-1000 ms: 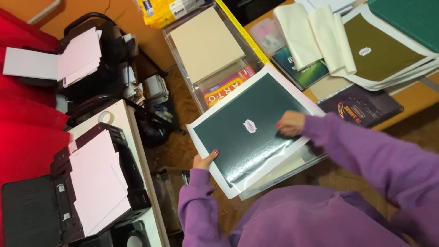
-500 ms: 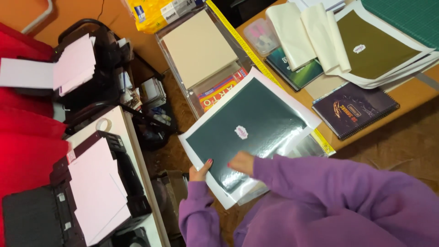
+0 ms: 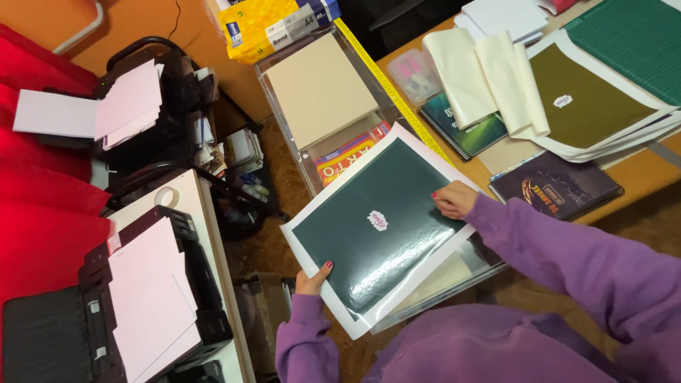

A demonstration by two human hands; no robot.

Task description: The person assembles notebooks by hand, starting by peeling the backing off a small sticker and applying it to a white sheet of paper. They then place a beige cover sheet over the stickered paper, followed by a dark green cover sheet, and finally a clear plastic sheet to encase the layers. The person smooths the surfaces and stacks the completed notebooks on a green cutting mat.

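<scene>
Cluttered desk [image 3: 638, 186] beyond, both hands clamp fingers on the dark green sheet [image 3: 379, 227], left hand [image 3: 313, 279] at its near edge, right hand [image 3: 452, 200] at its far side, mid-lift, steady level carrying judged next

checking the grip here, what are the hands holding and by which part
Both hold one large dark green glossy sheet with a white border: the left hand grips its near bottom edge, the right hand its far right edge.
</scene>
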